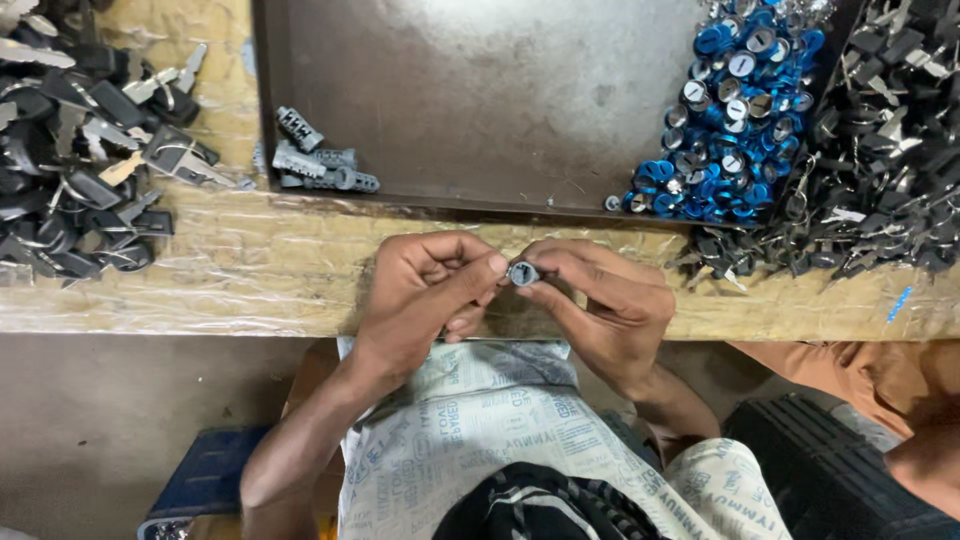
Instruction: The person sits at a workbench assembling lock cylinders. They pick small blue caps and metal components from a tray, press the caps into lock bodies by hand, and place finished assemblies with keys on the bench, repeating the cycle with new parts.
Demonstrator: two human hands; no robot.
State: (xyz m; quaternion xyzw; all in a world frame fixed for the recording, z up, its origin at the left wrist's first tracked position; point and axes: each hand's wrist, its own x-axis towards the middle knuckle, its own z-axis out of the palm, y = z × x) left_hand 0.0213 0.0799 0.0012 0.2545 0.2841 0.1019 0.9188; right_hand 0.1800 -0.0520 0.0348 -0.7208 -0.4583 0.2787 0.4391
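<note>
The left hand and the right hand are meeting just over the near edge of the wooden surface, both pinching one small lock cylinder. The left hand's fingers are pressing against it from one side, and the right hand's fingers are clamping it from the other, so its round silver face is showing between them.

Just beyond the fingers a dark metal tray is lying on the surface. In its corner, up and away from the left hand, a few grey lock cores are resting. Beyond the right hand a heap of blue-capped lock cylinders is filling the tray's other end. Outside it, a pile of black-headed keys is spreading further to that side, and another pile of keys is lying well apart beyond the left hand.
</note>
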